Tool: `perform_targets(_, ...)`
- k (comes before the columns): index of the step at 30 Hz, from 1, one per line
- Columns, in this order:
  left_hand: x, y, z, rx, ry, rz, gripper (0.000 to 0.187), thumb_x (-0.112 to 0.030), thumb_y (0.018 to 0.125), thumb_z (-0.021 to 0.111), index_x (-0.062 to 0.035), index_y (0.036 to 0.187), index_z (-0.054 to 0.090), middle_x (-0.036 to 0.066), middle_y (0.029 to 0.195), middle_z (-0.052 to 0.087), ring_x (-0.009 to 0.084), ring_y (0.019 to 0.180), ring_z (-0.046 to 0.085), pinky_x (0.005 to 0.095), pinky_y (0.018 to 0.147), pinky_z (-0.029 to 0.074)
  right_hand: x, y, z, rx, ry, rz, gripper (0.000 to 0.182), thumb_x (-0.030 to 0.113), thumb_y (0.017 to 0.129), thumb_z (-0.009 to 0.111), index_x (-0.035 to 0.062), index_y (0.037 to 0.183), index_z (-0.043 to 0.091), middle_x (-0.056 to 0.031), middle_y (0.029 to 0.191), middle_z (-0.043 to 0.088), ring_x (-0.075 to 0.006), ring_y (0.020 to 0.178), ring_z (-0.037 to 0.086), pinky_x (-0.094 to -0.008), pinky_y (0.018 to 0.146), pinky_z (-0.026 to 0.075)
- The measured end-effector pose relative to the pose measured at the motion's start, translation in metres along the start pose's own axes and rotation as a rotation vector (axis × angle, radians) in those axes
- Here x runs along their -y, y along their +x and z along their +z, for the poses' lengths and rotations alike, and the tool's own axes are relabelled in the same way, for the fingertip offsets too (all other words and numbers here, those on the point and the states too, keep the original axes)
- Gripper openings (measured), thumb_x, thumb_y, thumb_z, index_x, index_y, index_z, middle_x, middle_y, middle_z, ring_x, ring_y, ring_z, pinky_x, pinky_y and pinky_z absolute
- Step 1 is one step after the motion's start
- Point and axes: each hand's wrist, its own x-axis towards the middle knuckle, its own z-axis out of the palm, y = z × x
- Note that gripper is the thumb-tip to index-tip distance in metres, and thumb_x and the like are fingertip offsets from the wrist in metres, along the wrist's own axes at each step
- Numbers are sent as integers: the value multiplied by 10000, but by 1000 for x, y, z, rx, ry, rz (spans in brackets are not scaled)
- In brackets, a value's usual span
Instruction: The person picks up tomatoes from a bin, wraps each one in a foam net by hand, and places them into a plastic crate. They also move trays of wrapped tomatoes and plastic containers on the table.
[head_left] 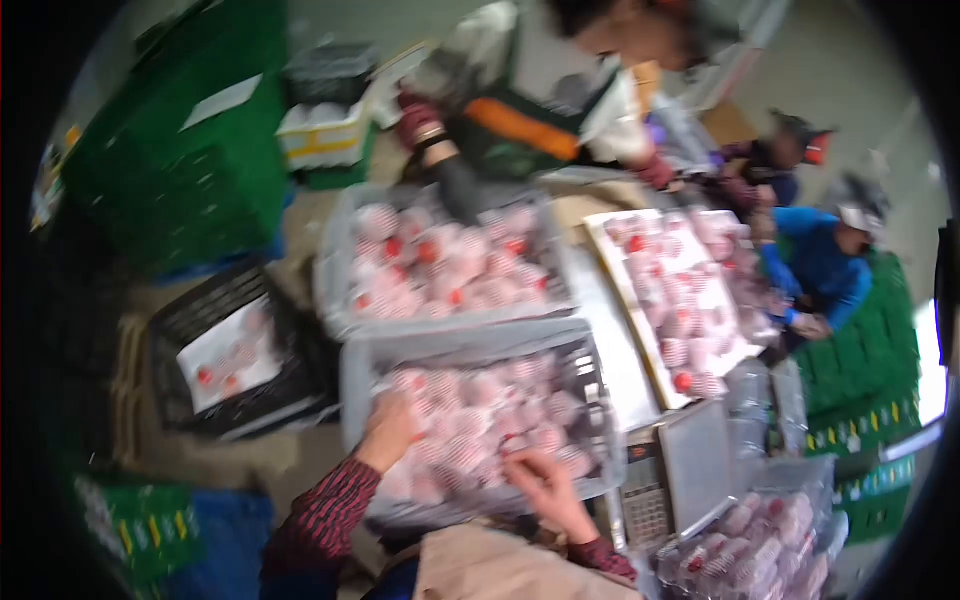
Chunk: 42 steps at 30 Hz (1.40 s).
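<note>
Both of my hands reach into the near grey plastic crate (357, 385), lined with clear plastic and filled with red fruits in pink foam nets (465, 415). At the crate's left side is my left hand (388, 432), resting against the netted fruit; its fingers are blurred and partly hidden. My right hand (540, 482) is toward the front right of the crate. Its bent thumb and fingers close on a red fruit in a foam net (512, 444). The exact kind of fruit is too blurred to tell.
A second crate (332, 270) of netted fruit adjoins behind; a co-worker's arm (452, 180) reaches over it. Right are a fruit-filled carton (625, 315), a scale (695, 465) and bagged fruit (745, 545). A black crate (170, 345) stands left. Another co-worker (825, 265) works farther right.
</note>
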Motion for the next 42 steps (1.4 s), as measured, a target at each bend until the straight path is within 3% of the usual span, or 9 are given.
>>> perform_targets(2, -14, 25, -21, 377, -51, -315, 441, -251, 845, 730, 25, 1170, 618, 234, 1096, 630, 390, 1083, 582, 469, 975, 450, 8, -5, -2, 15, 40, -9, 127, 115, 993, 679, 12, 1064, 701, 14, 925, 688, -55, 845, 626, -245, 744, 507)
perform_targets(13, 63, 30, 65, 307, 460, -93, 623, -256, 748, 806, -17, 1256, 536, 214, 1211, 596, 401, 1194, 534, 493, 1022, 410, -23, -25, -19, -103, 266, 120, 211, 180, 1033, 646, 1, 1138, 680, -1, 897, 679, -68, 797, 603, -244, 766, 512)
perform_targets(18, -30, 46, -55, 362, -276, -326, 737, -390, 718, 875, -2, 1236, 523, 225, 1188, 639, 361, 968, 700, 493, 841, 563, -16, -30, -32, -134, 144, 99, 181, 158, 1044, 602, 8, 1125, 663, -6, 944, 656, -79, 850, 584, -251, 764, 488)
perform_targets(20, -51, 35, -46, 414, -1037, -417, 874, -480, 852, 805, 41, 1433, 410, 149, 1363, 518, 225, 1264, 535, 369, 1024, 472, 15, -18, -19, -217, 41, -12, 161, 125, 1029, 624, 15, 1142, 658, 2, 991, 664, -58, 869, 599, -214, 795, 499)
perform_targets(22, -89, 33, -53, 523, -1357, -289, 874, -490, 911, 750, 15, 1505, 354, 120, 1423, 472, 227, 1300, 491, 341, 1054, 441, -11, -7, -6, -284, -216, -198, 769, 306, 789, 886, 79, 1430, 527, -152, 1097, 686, -209, 977, 682, -347, 828, 548)
perform_targets(29, -168, 6, -61, 268, -1501, -311, 817, -356, 1015, 667, 35, 1573, 217, 150, 1412, 508, 156, 1257, 540, 301, 971, 534, 37, 4, -15, -509, -210, -457, 96, -12, 953, 651, -28, 1038, 691, -175, 1059, 666, -308, 1003, 626, -396, 931, 496)
perform_targets(34, -168, -3, -74, 109, -1485, -83, 775, -290, 956, 761, 99, 1486, 350, 115, 1319, 568, 145, 1137, 553, 298, 976, 484, 25, 11, -14, -447, 78, -76, 260, 84, 1024, 597, 4, 1270, 575, -162, 1230, 614, -259, 1065, 608, -372, 936, 504)
perform_targets(36, -157, 5, -80, 286, -1650, -159, 691, -321, 931, 781, 61, 1426, 488, 84, 1315, 598, 129, 1161, 561, 308, 995, 492, 13, 18, -14, -503, 311, -127, 155, 152, 1056, 578, 25, 1122, 638, 2, 1009, 646, -62, 893, 591, -219, 791, 484)
perform_targets(42, -133, -12, -70, 523, -2309, -466, 640, -354, 872, 763, 11, 1360, 567, 96, 1282, 654, 195, 1208, 607, 360, 1104, 440, 62, 27, -3, -380, 940, 117, 155, 217, 1072, 567, 76, 1101, 624, 34, 864, 599, -64, 763, 560, -249, 701, 481)
